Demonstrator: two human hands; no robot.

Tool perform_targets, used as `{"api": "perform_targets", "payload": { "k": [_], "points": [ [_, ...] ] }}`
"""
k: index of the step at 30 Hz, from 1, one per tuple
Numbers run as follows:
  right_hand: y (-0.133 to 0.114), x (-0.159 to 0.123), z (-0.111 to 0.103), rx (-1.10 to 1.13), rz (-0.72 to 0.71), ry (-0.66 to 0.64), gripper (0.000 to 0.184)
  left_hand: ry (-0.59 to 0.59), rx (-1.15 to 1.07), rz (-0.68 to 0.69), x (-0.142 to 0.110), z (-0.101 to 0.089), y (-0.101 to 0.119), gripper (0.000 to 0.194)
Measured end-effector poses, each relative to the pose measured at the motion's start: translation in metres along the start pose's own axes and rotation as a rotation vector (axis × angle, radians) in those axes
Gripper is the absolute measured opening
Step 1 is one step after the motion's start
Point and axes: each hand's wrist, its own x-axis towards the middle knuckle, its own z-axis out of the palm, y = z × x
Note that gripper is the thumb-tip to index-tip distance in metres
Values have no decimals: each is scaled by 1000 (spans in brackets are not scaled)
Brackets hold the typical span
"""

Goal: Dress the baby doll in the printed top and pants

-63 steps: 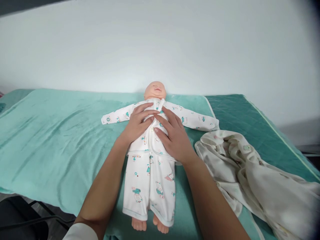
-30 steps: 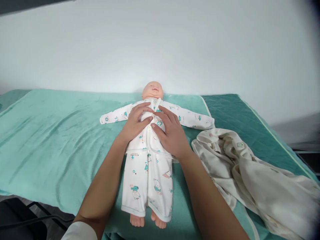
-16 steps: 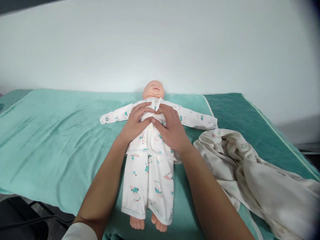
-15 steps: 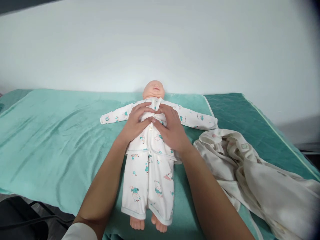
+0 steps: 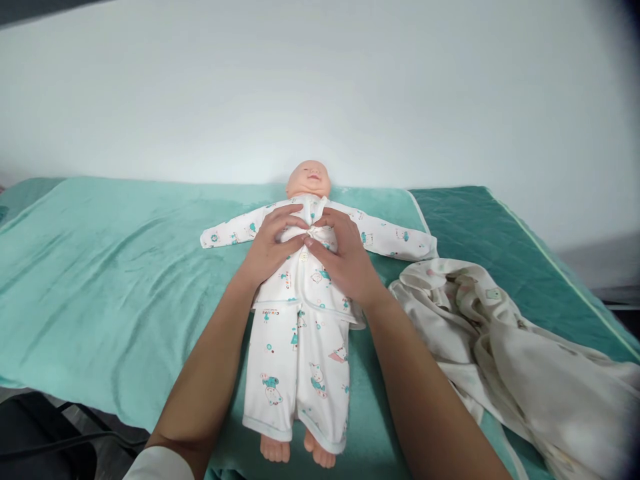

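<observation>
A baby doll (image 5: 309, 179) lies on its back, head toward the wall, arms stretched sideways. It wears a white printed pajama top (image 5: 313, 283) and matching pajama pants (image 5: 295, 370), with bare feet showing. On the left side of its chest, my left hand (image 5: 277, 245) pinches the top's front edge between thumb and fingers. Opposite it, my right hand (image 5: 345, 253) grips the other front edge, thumb close to the left thumb. The fabric bunches between my fingertips. One button (image 5: 303, 257) shows just below; whatever button sits at the fingertips is hidden.
Underneath spreads a light green blanket (image 5: 100, 280), with a darker green cover (image 5: 480, 227) at the right. A crumpled cream printed cloth (image 5: 520, 360) lies right of the doll. Behind the bed rises a white wall (image 5: 320, 80). A black object (image 5: 45, 433) stands at lower left.
My right fingertips have lifted slightly away from the left fingers, and the gap between the hands looks a little wider. The doll stays in place.
</observation>
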Motion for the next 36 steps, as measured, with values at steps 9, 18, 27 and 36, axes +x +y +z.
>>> {"api": "perform_targets", "payload": {
  "k": [9, 18, 27, 36],
  "points": [
    [3, 1, -2, 154, 41, -19, 25, -52, -10, -16, 1, -3, 1, 9],
    [1, 0, 1, 178, 14, 32, 21, -25, -39, 3, 1, -1, -1, 14],
    [-1, -10, -1, 154, -33, 20, 19, -126, 40, -21, -15, -12, 14, 10],
    [0, -17, 1, 194, -76, 80, 18, -198, 62, -44, -24, -16, 23, 8]
  ]
}}
